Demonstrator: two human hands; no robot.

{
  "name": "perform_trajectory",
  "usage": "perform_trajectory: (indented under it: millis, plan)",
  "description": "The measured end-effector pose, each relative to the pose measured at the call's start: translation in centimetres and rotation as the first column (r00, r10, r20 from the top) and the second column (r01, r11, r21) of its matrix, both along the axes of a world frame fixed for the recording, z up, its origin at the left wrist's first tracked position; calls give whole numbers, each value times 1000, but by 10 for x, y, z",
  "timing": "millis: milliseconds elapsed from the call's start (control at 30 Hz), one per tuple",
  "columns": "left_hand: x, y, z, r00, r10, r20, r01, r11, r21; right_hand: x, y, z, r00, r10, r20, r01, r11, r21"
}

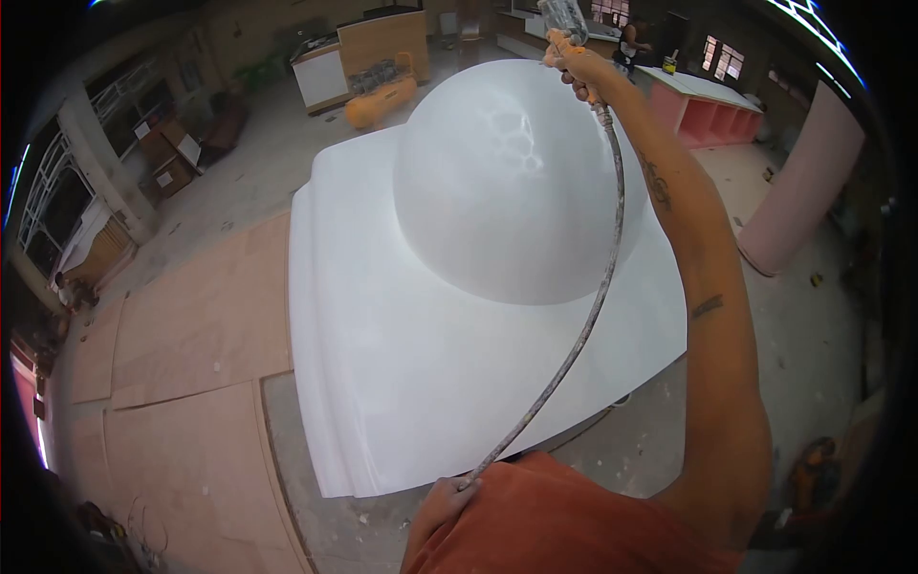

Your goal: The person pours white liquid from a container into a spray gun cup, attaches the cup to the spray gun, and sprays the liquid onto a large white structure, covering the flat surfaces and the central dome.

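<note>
My right hand point(585, 77), at the end of my outstretched arm, grips an orange spray gun point(564, 48) with a cup on top. The gun is above the far right side of a large glossy white dome point(507, 210). This dome rises from a white, stepped base point(402, 383). A spattered hose point(583, 335) runs from the gun's handle down across the base. Close to my body, my left hand point(445, 502) is closed around the hose. Which part of the dome the spray reaches cannot be made out.
Brown boards point(191, 316) lie on the floor at left. An orange air compressor point(382, 94) stands behind the base, near a wooden counter point(382, 43). At right are a pink shelf unit point(708, 110) and a pale curved panel point(803, 191). Another person point(631, 43) stands at the back.
</note>
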State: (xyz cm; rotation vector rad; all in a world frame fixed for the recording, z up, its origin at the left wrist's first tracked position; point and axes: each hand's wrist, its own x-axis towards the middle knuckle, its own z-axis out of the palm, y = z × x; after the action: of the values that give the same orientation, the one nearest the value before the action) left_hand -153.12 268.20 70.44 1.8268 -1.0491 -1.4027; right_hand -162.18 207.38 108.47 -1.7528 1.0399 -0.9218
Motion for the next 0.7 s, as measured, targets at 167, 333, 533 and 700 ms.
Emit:
perform_trajectory:
  millis: [167, 333, 533, 700]
  plan:
    - [13, 7, 7, 992, -75, -97, 78, 997, 26, -34, -59, -4, 933, -331, -141, 291, 925, -245]
    - [17, -1, 8, 976, -193, -99, 193, 981, -17, -27, -52, -6, 910, -388, -148, 322, 884, -339]
    - [39, -12, 17, 963, -255, -92, 261, 963, 59, 32, 0, 6, 989, -116, -97, 113, 993, -28]
    - [17, -6, 19, 974, -205, -97, 212, 975, 63, 66, 17, 14, 983, 143, 115, -152, 986, 66]
